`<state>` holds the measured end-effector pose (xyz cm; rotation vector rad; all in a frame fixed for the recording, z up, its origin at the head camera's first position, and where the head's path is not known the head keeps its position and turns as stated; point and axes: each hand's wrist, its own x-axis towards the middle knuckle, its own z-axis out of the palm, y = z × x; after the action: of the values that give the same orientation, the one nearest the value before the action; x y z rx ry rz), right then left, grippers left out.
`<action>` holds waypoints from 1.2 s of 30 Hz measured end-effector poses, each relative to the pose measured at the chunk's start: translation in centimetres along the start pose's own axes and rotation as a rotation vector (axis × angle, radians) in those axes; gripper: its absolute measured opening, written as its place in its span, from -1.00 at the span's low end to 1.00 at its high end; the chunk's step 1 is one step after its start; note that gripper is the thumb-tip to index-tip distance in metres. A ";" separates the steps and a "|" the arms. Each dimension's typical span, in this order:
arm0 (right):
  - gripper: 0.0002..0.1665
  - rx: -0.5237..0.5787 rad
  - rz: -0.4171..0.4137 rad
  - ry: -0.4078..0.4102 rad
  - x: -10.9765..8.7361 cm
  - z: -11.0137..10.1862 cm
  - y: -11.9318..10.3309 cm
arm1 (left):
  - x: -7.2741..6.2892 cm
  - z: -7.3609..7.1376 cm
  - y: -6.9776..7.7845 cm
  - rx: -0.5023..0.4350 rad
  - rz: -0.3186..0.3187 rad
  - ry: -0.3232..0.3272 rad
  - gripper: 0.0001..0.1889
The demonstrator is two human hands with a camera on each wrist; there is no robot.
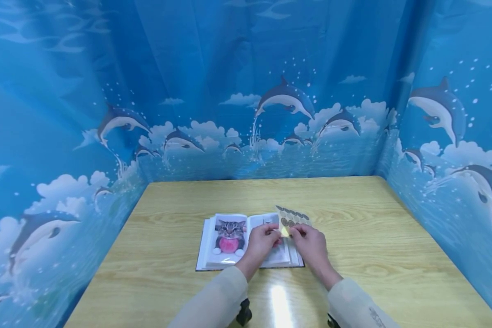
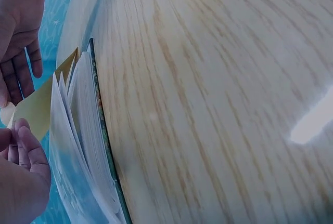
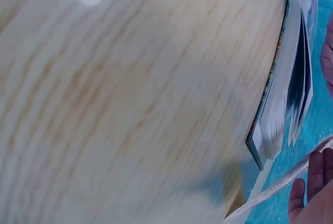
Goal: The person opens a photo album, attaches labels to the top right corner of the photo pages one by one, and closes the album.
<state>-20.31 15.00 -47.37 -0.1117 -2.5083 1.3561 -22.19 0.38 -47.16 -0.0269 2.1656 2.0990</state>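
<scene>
A sheet of round stickers (image 1: 294, 217) with dark printed circles stands tilted above the right page of an open photo album (image 1: 213, 264). My left hand (image 1: 262, 241) pinches the sheet near its lower edge; in the left wrist view its curled fingers lie against the sheet's yellowish back (image 2: 35, 108). My right hand (image 1: 313, 246) pinches a pale yellow round sticker (image 1: 285, 232) between thumb and fingertip, close to the left fingertips. Its other fingers extend loosely. In the right wrist view the sheet appears nearly edge-on, and the pinching fingertips are out of frame.
The album lies on a wood-grain table (image 1: 168, 228), with a cat picture (image 1: 229, 237) on its left page. A blue dolphin-print curtain (image 1: 213, 91) encloses the back and sides. Light reflects off the table's near part.
</scene>
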 end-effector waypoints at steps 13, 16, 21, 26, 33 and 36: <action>-0.75 0.077 0.165 0.004 1.0 -2.5 0.4 | 0.1 -0.1 -0.2 -0.032 -0.025 0.012 -0.72; -0.72 0.083 0.172 0.016 1.4 -3.2 0.6 | 0.1 -0.1 -0.3 -0.007 -0.018 0.015 -0.74; -0.68 0.082 0.187 0.012 1.9 -4.0 0.9 | 0.2 0.3 -0.6 0.113 0.030 0.015 -0.77; -0.63 0.053 0.193 0.020 2.3 -4.5 1.3 | 0.1 1.4 -0.5 0.230 0.049 -0.008 -0.77; -0.64 0.058 0.186 0.040 2.6 -5.1 1.7 | -0.4 3.0 -0.3 0.328 0.077 -0.076 -0.75; -0.63 0.051 0.181 0.047 2.6 -5.3 1.8 | -0.6 3.5 -0.1 0.378 0.114 -0.128 -0.73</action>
<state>-21.39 20.81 -45.60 -0.3643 -2.4724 1.4659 -21.34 3.84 -47.31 0.2632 2.4925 1.6541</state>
